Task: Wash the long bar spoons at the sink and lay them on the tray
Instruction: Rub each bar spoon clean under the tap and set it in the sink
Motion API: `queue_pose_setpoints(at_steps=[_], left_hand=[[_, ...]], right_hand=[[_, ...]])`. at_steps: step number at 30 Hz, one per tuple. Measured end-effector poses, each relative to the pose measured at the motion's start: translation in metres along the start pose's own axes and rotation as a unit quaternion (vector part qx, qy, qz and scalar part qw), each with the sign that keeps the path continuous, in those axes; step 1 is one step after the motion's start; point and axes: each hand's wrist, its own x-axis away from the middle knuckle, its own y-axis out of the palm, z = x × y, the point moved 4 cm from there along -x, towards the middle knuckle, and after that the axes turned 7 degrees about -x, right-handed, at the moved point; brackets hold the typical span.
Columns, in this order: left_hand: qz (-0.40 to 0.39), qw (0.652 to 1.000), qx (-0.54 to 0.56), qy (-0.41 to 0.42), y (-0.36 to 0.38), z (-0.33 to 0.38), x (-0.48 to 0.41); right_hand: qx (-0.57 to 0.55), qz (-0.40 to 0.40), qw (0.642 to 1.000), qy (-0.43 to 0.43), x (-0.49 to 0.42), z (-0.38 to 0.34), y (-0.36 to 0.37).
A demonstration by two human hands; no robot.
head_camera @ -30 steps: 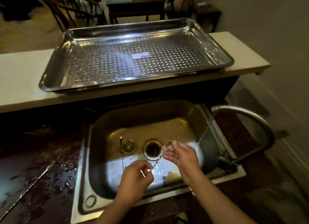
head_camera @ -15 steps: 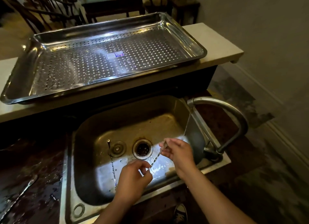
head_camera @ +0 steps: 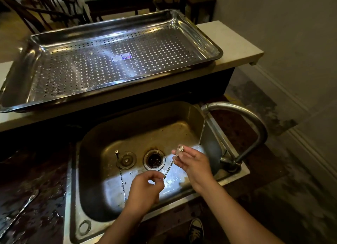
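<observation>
Over the steel sink (head_camera: 91, 149) I hold one long bar spoon (head_camera: 171, 165) with a twisted stem. My left hand (head_camera: 144, 189) pinches its lower end. My right hand (head_camera: 193, 163) holds the upper end, fingers around the small bowl. A thin stream of water falls from the curved tap (head_camera: 242, 116) just right of my right hand. The large perforated steel tray (head_camera: 29, 61) sits on the pale counter behind the sink, with no spoons in it. Another bar spoon (head_camera: 21, 209) lies on the wet dark counter at the left.
In the sink are the drain (head_camera: 154, 159) and a plug on a chain (head_camera: 125, 159). The pale counter's (head_camera: 235, 43) right end juts toward the wall. Dark chairs and tables stand behind it. A shoe (head_camera: 196, 229) shows on the floor below.
The view has shifted right and down, so tray and sink sit further left. Both hands keep the spoon, and the spoon's bowl now shows above my right fingers.
</observation>
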Motion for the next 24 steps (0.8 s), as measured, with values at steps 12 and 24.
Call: queue_pose_setpoints(at_steps=[12, 24], left_hand=[[-0.024, 0.997, 0.069, -0.031, 0.007, 0.003, -0.002], [-0.046, 0.988, 0.123, -0.084, 0.013, -0.001, -0.001]], right_hand=[[-0.029, -0.017, 0.999, -0.017, 0.002, -0.002, 0.001], [-0.041, 0.009, 0.999, -0.026, 0.002, 0.000, -0.006]])
